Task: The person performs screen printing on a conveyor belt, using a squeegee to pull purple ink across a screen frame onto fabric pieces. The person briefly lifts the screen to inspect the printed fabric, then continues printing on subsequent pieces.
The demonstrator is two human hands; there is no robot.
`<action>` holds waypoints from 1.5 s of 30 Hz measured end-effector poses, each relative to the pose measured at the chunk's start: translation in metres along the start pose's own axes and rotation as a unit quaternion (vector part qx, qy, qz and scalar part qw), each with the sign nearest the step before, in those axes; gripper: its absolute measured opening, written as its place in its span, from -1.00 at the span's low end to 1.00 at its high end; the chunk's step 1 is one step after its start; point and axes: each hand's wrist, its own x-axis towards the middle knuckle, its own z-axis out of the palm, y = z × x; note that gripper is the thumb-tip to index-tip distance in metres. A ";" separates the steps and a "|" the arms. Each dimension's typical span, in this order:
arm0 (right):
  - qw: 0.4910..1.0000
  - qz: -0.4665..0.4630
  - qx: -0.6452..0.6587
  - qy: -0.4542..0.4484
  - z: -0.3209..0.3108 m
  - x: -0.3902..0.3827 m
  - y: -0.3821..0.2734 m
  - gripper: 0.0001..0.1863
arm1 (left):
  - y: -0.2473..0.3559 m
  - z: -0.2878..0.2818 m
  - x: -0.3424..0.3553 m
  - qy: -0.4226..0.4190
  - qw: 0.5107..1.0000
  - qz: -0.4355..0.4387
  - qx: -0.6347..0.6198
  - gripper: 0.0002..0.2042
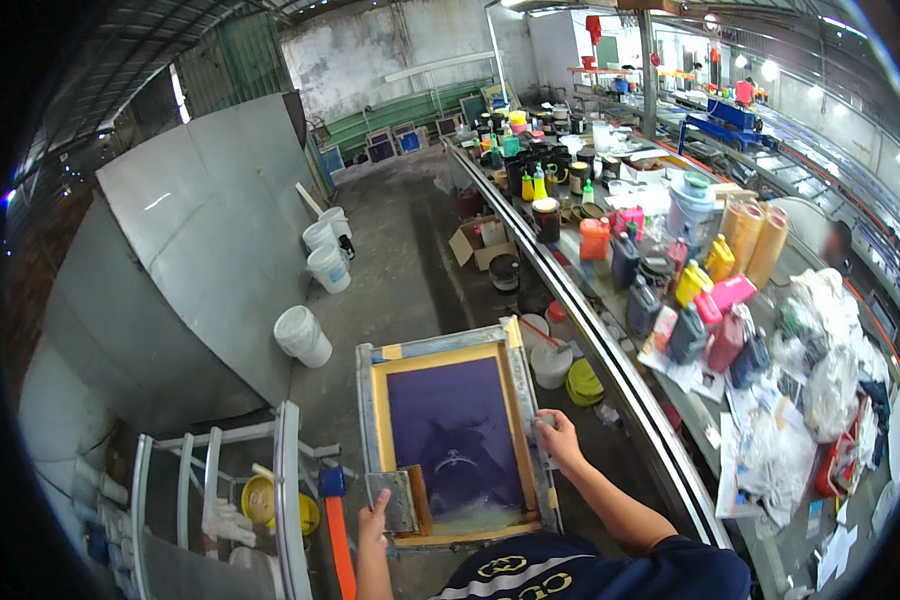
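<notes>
"Left hand (373,527) at the lower left corner: what is it holding?"

"Its thumb lies along a flat, grey rectangular slab (397,500) with a brown edge strip (422,497). The fingers are hidden, so its grip cannot be told."

"And the right hand (560,443)?"

"Curled closed, seemingly gripping the right rail of the worn grey rectangular frame (440,342), which sits directly before the person's body."

"How is this hold best managed?"

"Probably by keeping the 2 sides level, with fingertips on the rails and off the dark purple sheet (445,400). The slab also deserves a steady thumb, lest it slide."

"What are the surfaces like?"

"The sheet looks smooth and taut, glossy towards its lower end, inside a tan border. The rails look scuffed and stained."

"Farther out?"

"To the left, a grey tubular metal rack (287,480) and a white plastic bucket (303,337), round and tapered; to the right, a long metal-edged table (687,480) bearing crumpled, translucent plastic bags (830,370)."
</notes>
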 end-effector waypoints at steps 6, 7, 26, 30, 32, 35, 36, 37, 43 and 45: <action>0.994 -0.072 -0.044 -0.066 0.126 0.213 -0.064 -0.78 | 0.064 0.034 0.176 0.075 0.994 -0.042 -0.067 -0.36; 0.993 -0.054 -0.061 -0.081 0.149 0.240 -0.072 -0.77 | 0.074 0.031 0.196 0.101 0.991 -0.066 -0.062 -0.38; 0.973 -0.033 -0.079 -0.215 0.541 0.757 -0.182 -0.70 | 0.336 0.079 0.728 0.189 0.973 -0.070 -0.110 -0.39; 0.991 0.008 -0.012 -0.132 0.558 0.855 -0.179 -0.72 | 0.404 0.124 0.837 0.124 0.990 -0.048 -0.054 -0.35; 0.993 0.006 -0.020 -0.119 0.568 0.908 -0.179 -0.72 | 0.429 0.143 0.895 0.107 0.992 -0.057 -0.030 -0.32; 0.995 -0.021 -0.037 -0.092 0.601 1.009 -0.189 -0.70 | 0.468 0.185 1.003 0.125 0.990 -0.069 0.010 -0.28; 0.995 -0.036 -0.047 -0.081 0.610 1.035 -0.191 -0.70 | 0.480 0.199 1.034 0.119 0.992 -0.047 0.005 -0.26; 0.994 -0.019 -0.040 -0.097 0.621 1.077 -0.202 -0.70 | 0.494 0.213 1.065 0.119 0.992 -0.042 0.010 -0.25; 0.990 -0.068 -0.043 -0.120 0.704 1.274 -0.255 -0.73 | 0.569 0.282 1.213 0.116 0.992 -0.024 -0.040 -0.24; 0.987 -0.029 -0.125 -0.099 0.733 1.326 -0.261 -0.72 | 0.571 0.289 1.251 0.155 0.984 -0.081 -0.044 -0.27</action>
